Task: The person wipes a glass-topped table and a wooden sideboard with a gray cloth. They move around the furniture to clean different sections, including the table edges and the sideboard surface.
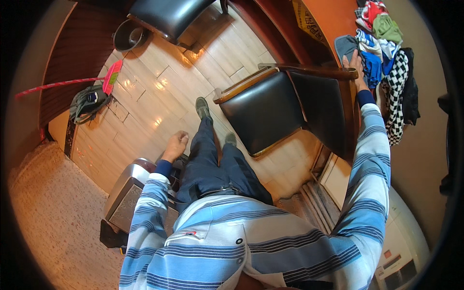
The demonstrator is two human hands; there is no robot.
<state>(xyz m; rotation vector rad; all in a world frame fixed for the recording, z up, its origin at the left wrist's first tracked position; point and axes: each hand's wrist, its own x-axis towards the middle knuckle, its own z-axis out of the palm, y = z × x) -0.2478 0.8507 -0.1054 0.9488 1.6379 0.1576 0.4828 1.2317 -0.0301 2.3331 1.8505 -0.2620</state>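
Observation:
My right hand [357, 69] is stretched out over the top of a wooden chair's frame. Its fingers touch a grey cap [346, 47] at the near side of a heap of clothes; whether they grip it is not clear. Beside the hand lie blue cloth [371, 69], a green garment [388, 29] and a black-and-white checked garment [397, 94]. My left hand [176, 145] hangs above the floor by my left thigh, fingers curled, with nothing visible in it.
A black-padded chair [262, 112] stands right of my legs, another chair [166, 14] farther ahead. Near the left wall are a black bucket [127, 38], a pink broom [113, 76] and a grey bag [88, 103]. A silver-framed piece of furniture [127, 195] adjoins my left forearm.

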